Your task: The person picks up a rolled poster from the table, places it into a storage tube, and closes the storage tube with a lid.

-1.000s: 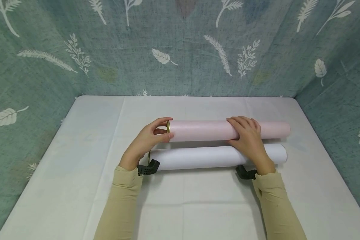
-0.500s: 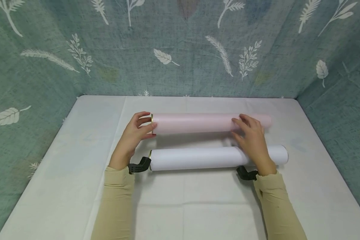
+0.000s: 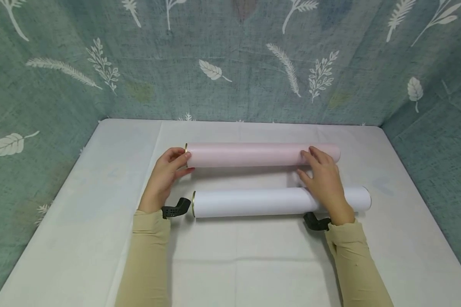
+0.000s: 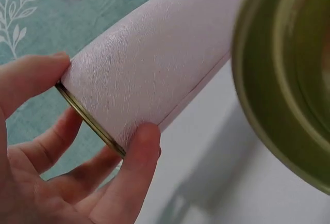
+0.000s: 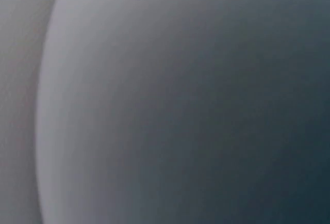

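A pale pink cardboard tube (image 3: 246, 154) with a gold-coloured metal rim lies crosswise at the back in the head view. My left hand (image 3: 165, 175) holds its left end, and the left wrist view shows fingertips (image 4: 147, 136) on the pink side and others behind the rim. Further right, my right hand (image 3: 324, 181) touches the tube with fingertips, its thumb away from the near side. A white tube (image 3: 253, 202), also gold-rimmed, lies in front, under the right wrist. Its hollow-looking gold end (image 4: 258, 100) looms in the left wrist view.
A white cloth covers the table (image 3: 234, 256). Green leaf-patterned fabric (image 3: 157, 76) hangs behind it and along both sides. A black wrist mount (image 3: 176, 209) sits near the white tube's left end. The right wrist view is mostly a blurred, dark curved surface.
The pink tube has moved left and farther back, away from the white one. My left hand has travelled with it; my right hand has stayed nearly in place, its fingers loosening on the tube.
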Demonstrator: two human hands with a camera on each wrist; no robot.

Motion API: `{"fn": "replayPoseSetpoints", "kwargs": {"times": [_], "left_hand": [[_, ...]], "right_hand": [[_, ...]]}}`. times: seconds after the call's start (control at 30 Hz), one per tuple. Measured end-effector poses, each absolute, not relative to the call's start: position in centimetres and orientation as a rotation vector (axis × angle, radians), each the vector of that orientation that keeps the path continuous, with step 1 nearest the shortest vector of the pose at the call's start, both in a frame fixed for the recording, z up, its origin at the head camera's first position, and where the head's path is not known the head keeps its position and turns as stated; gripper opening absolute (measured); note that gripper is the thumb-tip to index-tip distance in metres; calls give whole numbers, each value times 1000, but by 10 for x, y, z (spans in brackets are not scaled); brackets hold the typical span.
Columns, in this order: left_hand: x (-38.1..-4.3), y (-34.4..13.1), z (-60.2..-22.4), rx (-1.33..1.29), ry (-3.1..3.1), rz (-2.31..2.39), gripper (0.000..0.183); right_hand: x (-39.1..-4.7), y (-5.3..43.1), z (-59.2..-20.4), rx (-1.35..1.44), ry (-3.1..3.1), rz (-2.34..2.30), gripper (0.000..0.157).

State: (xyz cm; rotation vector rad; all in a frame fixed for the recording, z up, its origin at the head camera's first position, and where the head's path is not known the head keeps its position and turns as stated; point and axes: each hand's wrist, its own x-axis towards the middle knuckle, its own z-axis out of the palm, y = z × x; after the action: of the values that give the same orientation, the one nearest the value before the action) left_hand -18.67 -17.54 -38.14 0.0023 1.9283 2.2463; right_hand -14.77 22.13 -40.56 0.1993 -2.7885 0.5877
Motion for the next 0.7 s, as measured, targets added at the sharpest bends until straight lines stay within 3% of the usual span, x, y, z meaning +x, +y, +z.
{"fn": "replayPoseSetpoints", "kwargs": {"times": [0.23, 0.7], "left_hand": [[-188, -175, -386, -37, 1883, 2246, 31], [-196, -177, -405, -65, 1794, 2307, 33]], "right_hand": [[-147, 221, -404, 242, -2900, 571, 72], [-146, 217, -404, 144, -2883, 643, 66]]}}
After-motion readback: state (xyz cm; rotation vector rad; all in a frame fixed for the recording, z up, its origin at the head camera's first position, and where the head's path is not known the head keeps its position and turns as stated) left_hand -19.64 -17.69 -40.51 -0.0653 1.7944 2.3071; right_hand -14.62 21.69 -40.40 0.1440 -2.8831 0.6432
